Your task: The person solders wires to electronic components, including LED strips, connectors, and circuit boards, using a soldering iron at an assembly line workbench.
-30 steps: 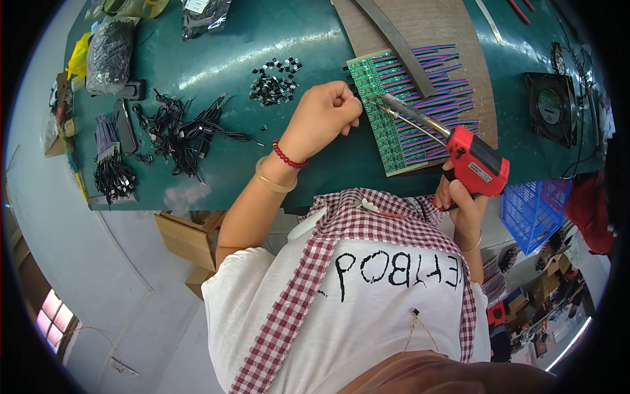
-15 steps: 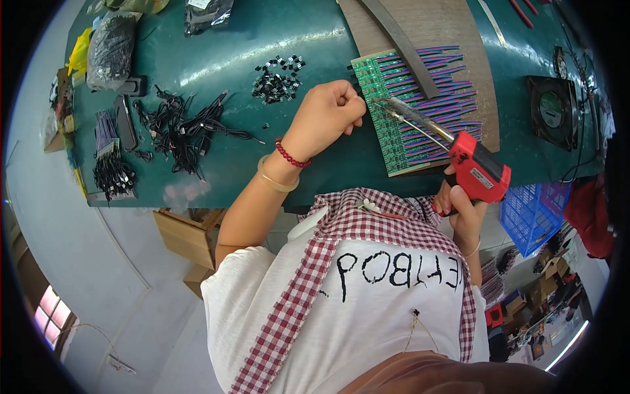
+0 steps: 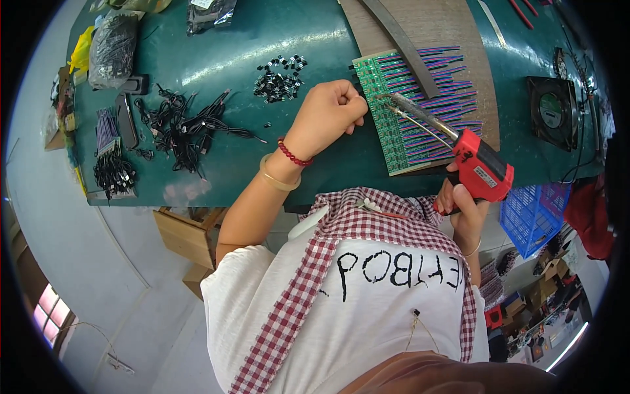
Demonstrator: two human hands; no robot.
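Note:
My right hand (image 3: pixel 461 202) grips a red-and-black soldering gun (image 3: pixel 484 172) by its handle. Its metal barrel slants up and left, and the tip sits over the green circuit board panel (image 3: pixel 394 146); whether it touches is hard to tell. Rows of striped ribbon wires (image 3: pixel 453 107) run rightward from the panel. At the panel's left edge my left hand (image 3: pixel 336 110) is closed in a pinch, and whatever lies between its fingers is hidden. Beyond that hand lies a pile of small black-and-white connectors (image 3: pixel 277 87), with a single loose one nearer me.
A dark flat bar (image 3: pixel 410 59) lies across the wires on a brown board (image 3: pixel 453 26). Black cables (image 3: pixel 174 125), wire bundles (image 3: pixel 113 157) and a bagged heap (image 3: pixel 113 52) occupy the left of the green table. At right are a black fan (image 3: pixel 552 113) and a blue crate (image 3: pixel 535 217).
The soldering gun has shifted slightly right, drawing its tip a little away from my left hand. My left hand stays almost where it was.

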